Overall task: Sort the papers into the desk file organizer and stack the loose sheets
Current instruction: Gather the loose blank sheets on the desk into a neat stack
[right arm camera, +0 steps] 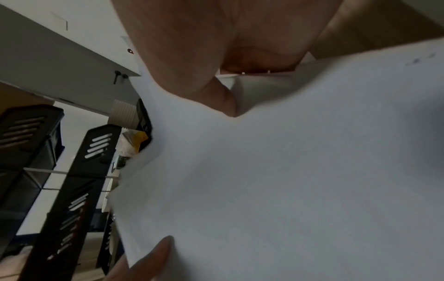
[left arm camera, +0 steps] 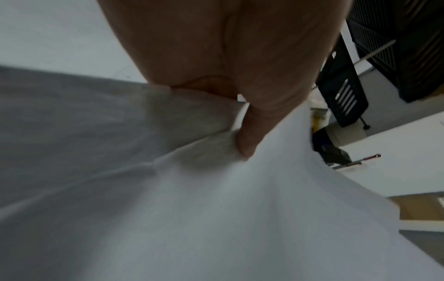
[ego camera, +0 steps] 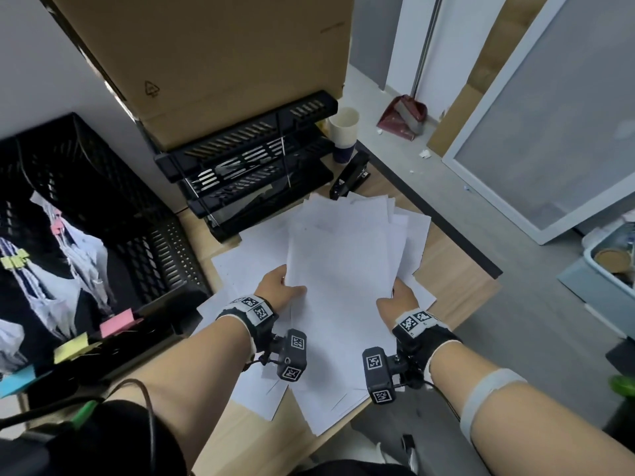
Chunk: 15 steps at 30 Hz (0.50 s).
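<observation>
A loose sheaf of white sheets (ego camera: 340,269) is held above the wooden desk between both hands. My left hand (ego camera: 280,288) grips its left edge, thumb (left arm camera: 250,133) on top, the other fingers hidden under the paper. My right hand (ego camera: 400,298) pinches the right edge, thumb (right arm camera: 216,98) pressed onto the sheets (right arm camera: 288,171). More white sheets (ego camera: 247,259) lie fanned out on the desk beneath. The black tiered desk file organizer (ego camera: 254,159) stands just beyond the papers, and its slotted sides (right arm camera: 91,161) show in the right wrist view.
A black mesh crate (ego camera: 96,214) with clipped papers and sticky notes sits at the left. A cardboard box (ego camera: 213,56) rests on the organizer. A paper cup (ego camera: 343,134) and a black stapler (ego camera: 350,175) stand at the back right. The desk edge (ego camera: 457,235) drops to the floor on the right.
</observation>
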{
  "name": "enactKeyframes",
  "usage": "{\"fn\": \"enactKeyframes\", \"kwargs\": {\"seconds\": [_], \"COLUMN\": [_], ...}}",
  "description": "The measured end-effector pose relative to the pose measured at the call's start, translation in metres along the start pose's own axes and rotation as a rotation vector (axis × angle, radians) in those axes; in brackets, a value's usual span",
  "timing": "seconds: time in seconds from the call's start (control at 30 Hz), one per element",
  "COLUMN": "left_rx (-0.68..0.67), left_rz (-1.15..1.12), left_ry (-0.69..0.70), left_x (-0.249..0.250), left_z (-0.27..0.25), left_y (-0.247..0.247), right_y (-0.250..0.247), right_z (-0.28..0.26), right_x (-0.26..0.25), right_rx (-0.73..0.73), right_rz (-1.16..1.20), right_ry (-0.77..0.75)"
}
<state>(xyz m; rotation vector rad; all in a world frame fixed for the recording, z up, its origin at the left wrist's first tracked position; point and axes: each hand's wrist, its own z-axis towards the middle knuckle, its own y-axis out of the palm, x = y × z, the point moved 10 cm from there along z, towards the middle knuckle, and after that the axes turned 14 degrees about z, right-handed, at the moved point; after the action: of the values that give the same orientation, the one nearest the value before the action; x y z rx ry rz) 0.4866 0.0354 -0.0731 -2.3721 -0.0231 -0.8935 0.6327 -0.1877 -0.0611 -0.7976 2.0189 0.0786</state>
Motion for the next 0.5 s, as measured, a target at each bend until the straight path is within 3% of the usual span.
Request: {"fn": "enactKeyframes", "kwargs": {"seconds": [0.17,0.4,0.5], "left_rx": [0.024,0.103,0.132], "left_rz": [-0.244,-0.520,-0.594], "left_ry": [0.072,0.276,0.342], "left_x": [0.005,0.056,0.076], "left_z": [-0.014,-0.058,-0.076], "left_y": [-0.029,-0.088,-0.109], "right_y": [-0.007,-0.010,-0.007], "right_z": [-0.008,-0.032,-0.046], "right_x": [-0.039,-0.123,-0.158], "right_rx": [0.019,0.057,0.046], "right_rz": [0.137,0.240,0.381], "right_ry": [-0.078,-0.176,-0.306]}}
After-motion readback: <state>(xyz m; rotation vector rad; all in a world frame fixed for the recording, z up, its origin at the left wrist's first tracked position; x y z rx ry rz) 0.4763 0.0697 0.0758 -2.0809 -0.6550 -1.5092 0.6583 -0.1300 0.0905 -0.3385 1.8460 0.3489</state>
